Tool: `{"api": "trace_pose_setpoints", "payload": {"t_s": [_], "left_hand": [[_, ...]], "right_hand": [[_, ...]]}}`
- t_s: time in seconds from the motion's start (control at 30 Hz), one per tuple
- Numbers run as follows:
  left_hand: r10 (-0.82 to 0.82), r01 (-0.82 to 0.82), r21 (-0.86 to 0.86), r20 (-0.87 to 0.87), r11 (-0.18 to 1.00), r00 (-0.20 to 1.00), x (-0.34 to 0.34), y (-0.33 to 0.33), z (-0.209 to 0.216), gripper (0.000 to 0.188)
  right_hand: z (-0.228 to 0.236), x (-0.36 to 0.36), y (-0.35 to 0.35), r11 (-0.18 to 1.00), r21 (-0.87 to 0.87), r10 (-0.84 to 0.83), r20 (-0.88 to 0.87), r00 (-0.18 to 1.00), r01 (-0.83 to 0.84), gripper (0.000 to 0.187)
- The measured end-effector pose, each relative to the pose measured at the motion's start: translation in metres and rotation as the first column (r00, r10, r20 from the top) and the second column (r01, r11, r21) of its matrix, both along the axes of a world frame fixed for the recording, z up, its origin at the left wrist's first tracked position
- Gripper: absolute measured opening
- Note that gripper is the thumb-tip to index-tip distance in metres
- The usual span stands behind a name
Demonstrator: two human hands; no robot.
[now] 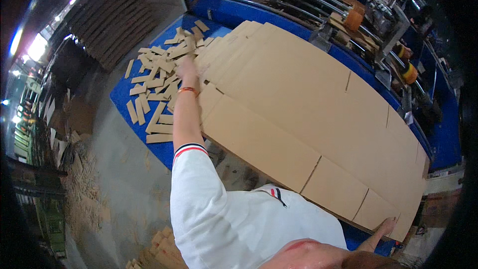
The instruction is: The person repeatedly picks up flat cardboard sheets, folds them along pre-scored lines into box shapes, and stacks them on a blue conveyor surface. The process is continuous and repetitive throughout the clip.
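A large stack of brown cardboard sheets (279, 84), slit and creased, stretches across in front of me. My left hand (187, 71) reaches to its far left corner, beside a heap of small cardboard strips (154, 72). Motion smears its fingers, and a blurred strip-like shape extends beyond them; whether they hold it I cannot make out. At the near right corner my right hand (386, 227) grips the edge of the cardboard, part of it over the top and the remaining fingers hidden.
Under the strips lies a blue table surface (122, 94). Beyond the sheets stands a blue machine with metal rods and orange rollers (354, 17). Stacked dark cardboard (112, 20) rises at the back left. Scraps litter the floor (119, 169) on the left.
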State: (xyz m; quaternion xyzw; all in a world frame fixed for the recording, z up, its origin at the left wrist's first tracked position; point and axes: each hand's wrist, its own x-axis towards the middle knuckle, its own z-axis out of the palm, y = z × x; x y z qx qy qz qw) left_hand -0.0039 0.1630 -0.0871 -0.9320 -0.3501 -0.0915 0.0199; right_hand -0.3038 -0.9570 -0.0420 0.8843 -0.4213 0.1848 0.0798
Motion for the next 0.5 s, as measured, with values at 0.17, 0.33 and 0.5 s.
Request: {"api": "trace_pose_setpoints", "payload": {"t_s": [0.17,0.33,0.5], "left_hand": [[0.488,-0.419,-0.261,0.326,0.87,0.809,-0.069,0.108,-0.001,0.033],[-0.291,0.378,-0.156,0.401,0.912,0.868,-0.044,-0.128,0.031,0.048],[-0.254,0.243,-0.18,-0.041,0.953,0.966,-0.035,-0.211,0.085,0.053]], "right_hand": [[-0.039,0.041,-0.001,0.994,0.044,0.097,0.027,0.995,-0.098,0.042],[-0.018,-0.034,-0.053,0.992,-0.119,0.055,0.028,0.998,-0.051,0.041],[-0.027,-0.001,-0.017,0.997,0.068,-0.038,0.054,0.998,0.034,0.037]]}}
